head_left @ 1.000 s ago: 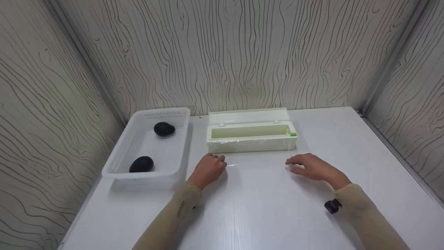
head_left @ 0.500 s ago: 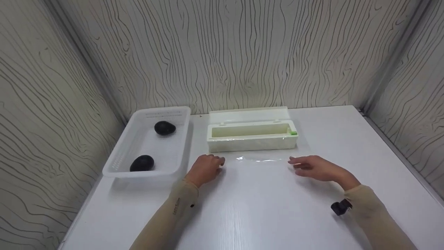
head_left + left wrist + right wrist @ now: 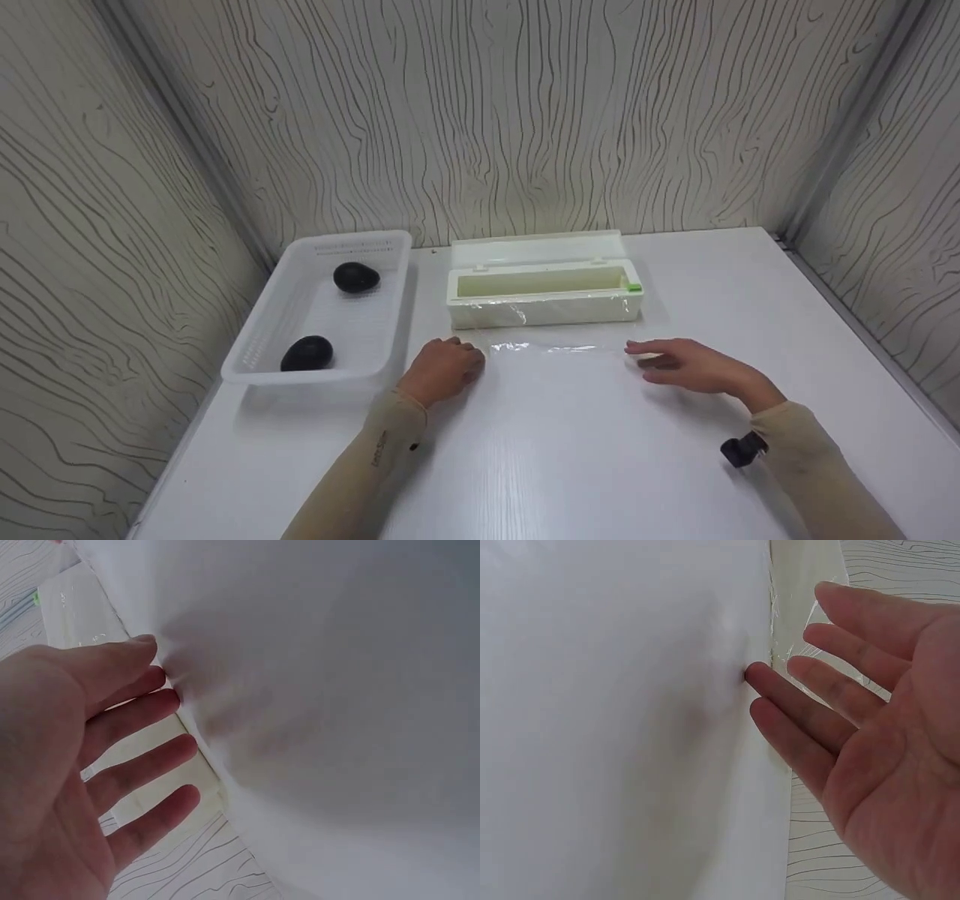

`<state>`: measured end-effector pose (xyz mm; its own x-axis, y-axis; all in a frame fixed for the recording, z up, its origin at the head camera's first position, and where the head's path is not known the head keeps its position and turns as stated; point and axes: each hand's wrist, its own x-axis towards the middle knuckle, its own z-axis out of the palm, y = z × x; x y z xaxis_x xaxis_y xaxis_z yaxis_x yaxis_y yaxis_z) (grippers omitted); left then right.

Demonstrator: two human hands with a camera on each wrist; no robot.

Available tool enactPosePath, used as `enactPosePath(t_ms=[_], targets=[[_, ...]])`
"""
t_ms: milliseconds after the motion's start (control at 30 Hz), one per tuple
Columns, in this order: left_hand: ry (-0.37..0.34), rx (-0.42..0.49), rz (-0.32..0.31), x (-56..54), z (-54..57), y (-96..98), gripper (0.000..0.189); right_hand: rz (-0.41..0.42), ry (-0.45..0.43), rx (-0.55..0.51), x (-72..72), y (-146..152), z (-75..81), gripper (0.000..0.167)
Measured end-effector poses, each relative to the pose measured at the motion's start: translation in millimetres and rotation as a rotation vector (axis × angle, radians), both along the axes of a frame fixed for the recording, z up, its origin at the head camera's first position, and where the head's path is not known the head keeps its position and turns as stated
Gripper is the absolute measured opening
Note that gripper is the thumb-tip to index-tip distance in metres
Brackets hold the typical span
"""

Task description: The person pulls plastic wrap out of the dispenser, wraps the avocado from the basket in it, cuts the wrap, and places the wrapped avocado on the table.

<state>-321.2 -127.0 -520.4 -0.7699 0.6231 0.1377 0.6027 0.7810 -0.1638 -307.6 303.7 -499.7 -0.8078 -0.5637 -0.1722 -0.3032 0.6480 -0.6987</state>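
A white cling film dispenser (image 3: 555, 309) stands at the back middle with its lid up and a green slide cutter (image 3: 634, 288) at the right end. Clear cling film (image 3: 536, 348) hangs over its front and lies on the table, its crinkled near edge catching light. My left hand (image 3: 442, 369) rests by the film's left end; in the left wrist view its fingers (image 3: 146, 765) are spread and slightly bent, fingertips close over the white surface. At the film's right end, my right hand (image 3: 694, 366) has extended fingers (image 3: 802, 716), with the thumb apart.
On the left stands a white plastic basket (image 3: 397, 315) holding two dark avocados, one at the back (image 3: 356, 277) and one at the front (image 3: 307, 354). Wood-grain patterned panels (image 3: 480, 112) enclose the white table (image 3: 555, 457) at the back and sides.
Both hands have shifted a little outward, the right one farther to the right. The film's near edge has become crinkled and shinier. Basket, avocados and dispenser stay in place.
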Motion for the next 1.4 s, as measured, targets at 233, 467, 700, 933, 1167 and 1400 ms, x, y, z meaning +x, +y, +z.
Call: enactPosePath(t_ms=[233,467,700,933,1167,1400], targets=[[-0.068,0.154,0.049,-3.8,0.7,-1.7,0.014,-0.050,0.054,-0.015,-3.1,10.2,1.2,0.049],[-0.341,0.706,0.353,-24.1,3.9,-4.6,0.026,-0.226,0.111,-0.012,-24.6,10.7,4.3,0.040],[-0.762,1.167,0.413,-39.1,11.4,-4.8,0.037,-0.438,-0.048,-0.212,-60.1,-7.8,1.2,0.050],[-0.803,1.274,0.412,-47.7,7.0,-0.5,0.034,-0.479,-0.147,-0.378,-72.1,-26.2,-4.4,0.046],[-0.771,1.346,0.409,-50.8,8.4,8.2,0.020,-0.552,-0.151,-0.429,-70.6,-32.7,-5.1,0.052],[-0.772,1.416,0.391,-49.8,14.6,9.7,0.018,-0.522,-0.145,-0.516,-73.4,-39.4,0.9,0.044]])
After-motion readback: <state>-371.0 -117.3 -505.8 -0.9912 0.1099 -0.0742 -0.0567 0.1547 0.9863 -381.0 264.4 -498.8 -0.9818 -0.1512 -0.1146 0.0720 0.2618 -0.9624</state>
